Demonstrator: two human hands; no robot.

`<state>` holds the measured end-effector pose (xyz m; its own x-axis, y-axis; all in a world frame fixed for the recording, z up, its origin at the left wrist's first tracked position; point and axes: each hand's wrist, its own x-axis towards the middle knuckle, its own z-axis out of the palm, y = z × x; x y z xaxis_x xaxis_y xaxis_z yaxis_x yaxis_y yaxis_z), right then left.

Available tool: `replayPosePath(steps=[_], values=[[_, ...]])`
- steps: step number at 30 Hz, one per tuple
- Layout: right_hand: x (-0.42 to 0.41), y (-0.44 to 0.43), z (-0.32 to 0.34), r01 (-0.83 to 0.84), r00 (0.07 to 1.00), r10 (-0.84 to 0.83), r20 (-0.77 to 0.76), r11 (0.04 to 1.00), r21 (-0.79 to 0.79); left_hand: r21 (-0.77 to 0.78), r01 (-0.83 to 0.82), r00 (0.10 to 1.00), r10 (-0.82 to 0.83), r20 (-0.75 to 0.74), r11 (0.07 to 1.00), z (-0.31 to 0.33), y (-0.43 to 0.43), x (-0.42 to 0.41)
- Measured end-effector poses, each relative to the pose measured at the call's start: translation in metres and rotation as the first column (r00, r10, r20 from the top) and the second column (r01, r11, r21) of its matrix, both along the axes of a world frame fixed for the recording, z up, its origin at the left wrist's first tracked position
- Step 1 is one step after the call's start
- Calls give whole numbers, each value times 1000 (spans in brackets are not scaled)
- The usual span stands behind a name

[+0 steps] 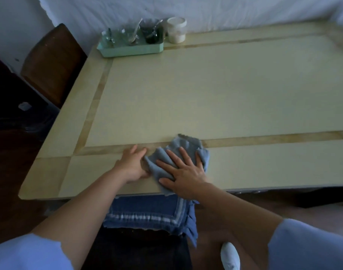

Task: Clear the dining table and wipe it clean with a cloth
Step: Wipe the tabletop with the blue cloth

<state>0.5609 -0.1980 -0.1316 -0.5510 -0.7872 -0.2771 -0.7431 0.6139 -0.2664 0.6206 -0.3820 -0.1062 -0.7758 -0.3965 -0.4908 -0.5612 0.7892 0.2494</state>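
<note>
Right grip (183, 169) pressed flat on a blue cloth (186, 147), fingers spread wide apart, palm down, thumb lying along the cloth's near-left corner; nothing pinched, only held down. Left grip (132, 165) just left of it, resting on the counter (215, 90), fingers together and curled slightly, fingertips touching the cloth's left edge; whether any fold is caught under them cannot be told.

Cloth crumpled and bunched, near the counter's near edge, a little left of centre, lying across the darker inlay stripe that runs left to right; near corner reaching almost to the edge. Both forearms bare, coming in from the near side, with pale blue sleeves (311, 248) at the bottom corners.

Counter pale yellow with tan inlay bands forming a border. At the far-left corner, well apart from the grips, a mint-green tray (127, 50) holding several clear glasses (131, 35), one dark inside, with a spoon-like handle standing in one. Just right of the tray, touching or nearly touching, a white lidded jar (176, 30).

Below the near edge, a blue patterned cushion (147, 211) with pale stripes on a seat. At far left, a dark wooden chair back (53, 61) beside the counter. Behind the far edge, a white draped sheet (225, 10).
</note>
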Motion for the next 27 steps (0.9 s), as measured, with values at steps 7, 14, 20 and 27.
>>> replayPosePath(steps=[7,14,20,27], values=[[-60,124,6,316,949,-315,-24,944,97,38,202,979,-202,9,979,2,82,-52],[-49,108,6,420,903,-426,56,903,96,-18,263,963,-264,-61,964,2,94,-76],[-75,146,7,322,947,-322,-5,946,38,28,328,942,-325,-83,944,2,132,-119],[-167,260,5,594,802,-597,-3,798,105,-2,374,925,-373,-76,928,0,183,-178]])
